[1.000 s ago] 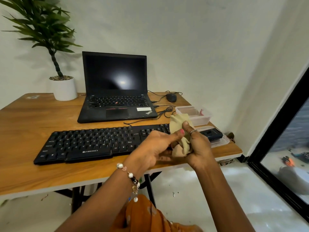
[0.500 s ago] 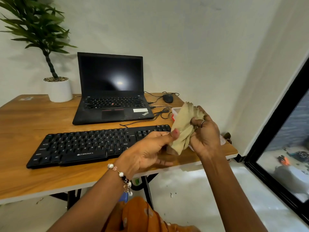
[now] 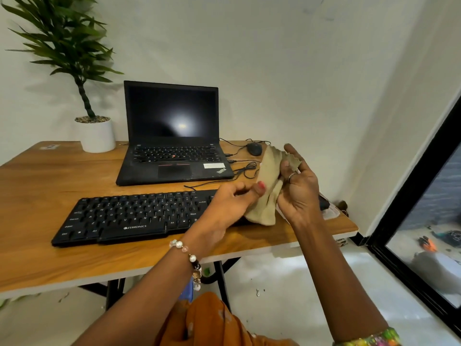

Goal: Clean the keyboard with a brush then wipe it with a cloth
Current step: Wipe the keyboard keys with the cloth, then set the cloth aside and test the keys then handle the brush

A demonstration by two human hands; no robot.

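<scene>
Now cloth (image 3: 265,193) spread wider, hands (image 3: 298,186) further apart

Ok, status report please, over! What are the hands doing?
Left hand and right hand both gripping the cloth, held up over the keyboard's right end. Cloth not on the keys yet. Nothing in the way.

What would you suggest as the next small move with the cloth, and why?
Probably bring the cloth down and left onto the keyboard. Both the left hand and the right hand hold it bunched in the air over the table's right end, not touching the keys, so wiping cannot start until it is lowered.
</scene>
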